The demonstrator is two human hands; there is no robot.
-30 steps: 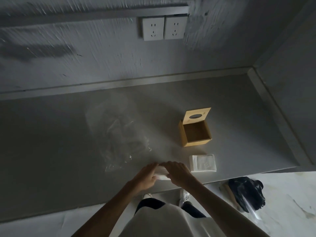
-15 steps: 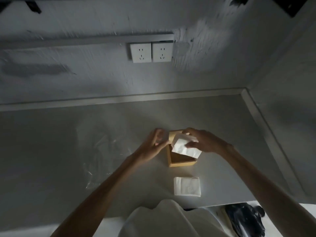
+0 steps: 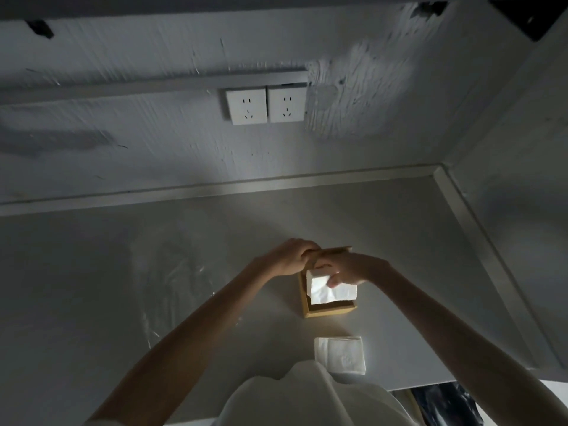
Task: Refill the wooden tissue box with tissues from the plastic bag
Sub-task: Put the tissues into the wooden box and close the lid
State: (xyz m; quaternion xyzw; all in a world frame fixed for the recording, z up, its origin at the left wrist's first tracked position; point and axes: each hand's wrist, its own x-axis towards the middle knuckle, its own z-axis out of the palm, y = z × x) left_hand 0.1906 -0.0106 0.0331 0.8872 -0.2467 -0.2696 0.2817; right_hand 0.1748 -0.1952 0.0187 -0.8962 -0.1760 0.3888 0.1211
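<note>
Wooden tissue box (image 3: 330, 310) sits open on the grey desk (image 3: 399, 241); right hand (image 3: 350, 269) has its grip closed on a white tissue stack (image 3: 332, 290) at the box mouth, left hand (image 3: 292, 256) pinches the raised lid (image 3: 336, 249). Second tissue stack (image 3: 341, 355) lies nearer on the desk, clear plastic bag (image 3: 172, 272) to the left. No legible writing or brand; two wall sockets (image 3: 266, 105) unlabelled.

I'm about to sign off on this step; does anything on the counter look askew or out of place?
Nothing is spilled or damaged. The tissue stack sits tilted in the wooden tissue box, with the right hand on it, not yet seated. A second tissue stack lies loose near the counter's front edge. The plastic bag lies crumpled flat.
</note>
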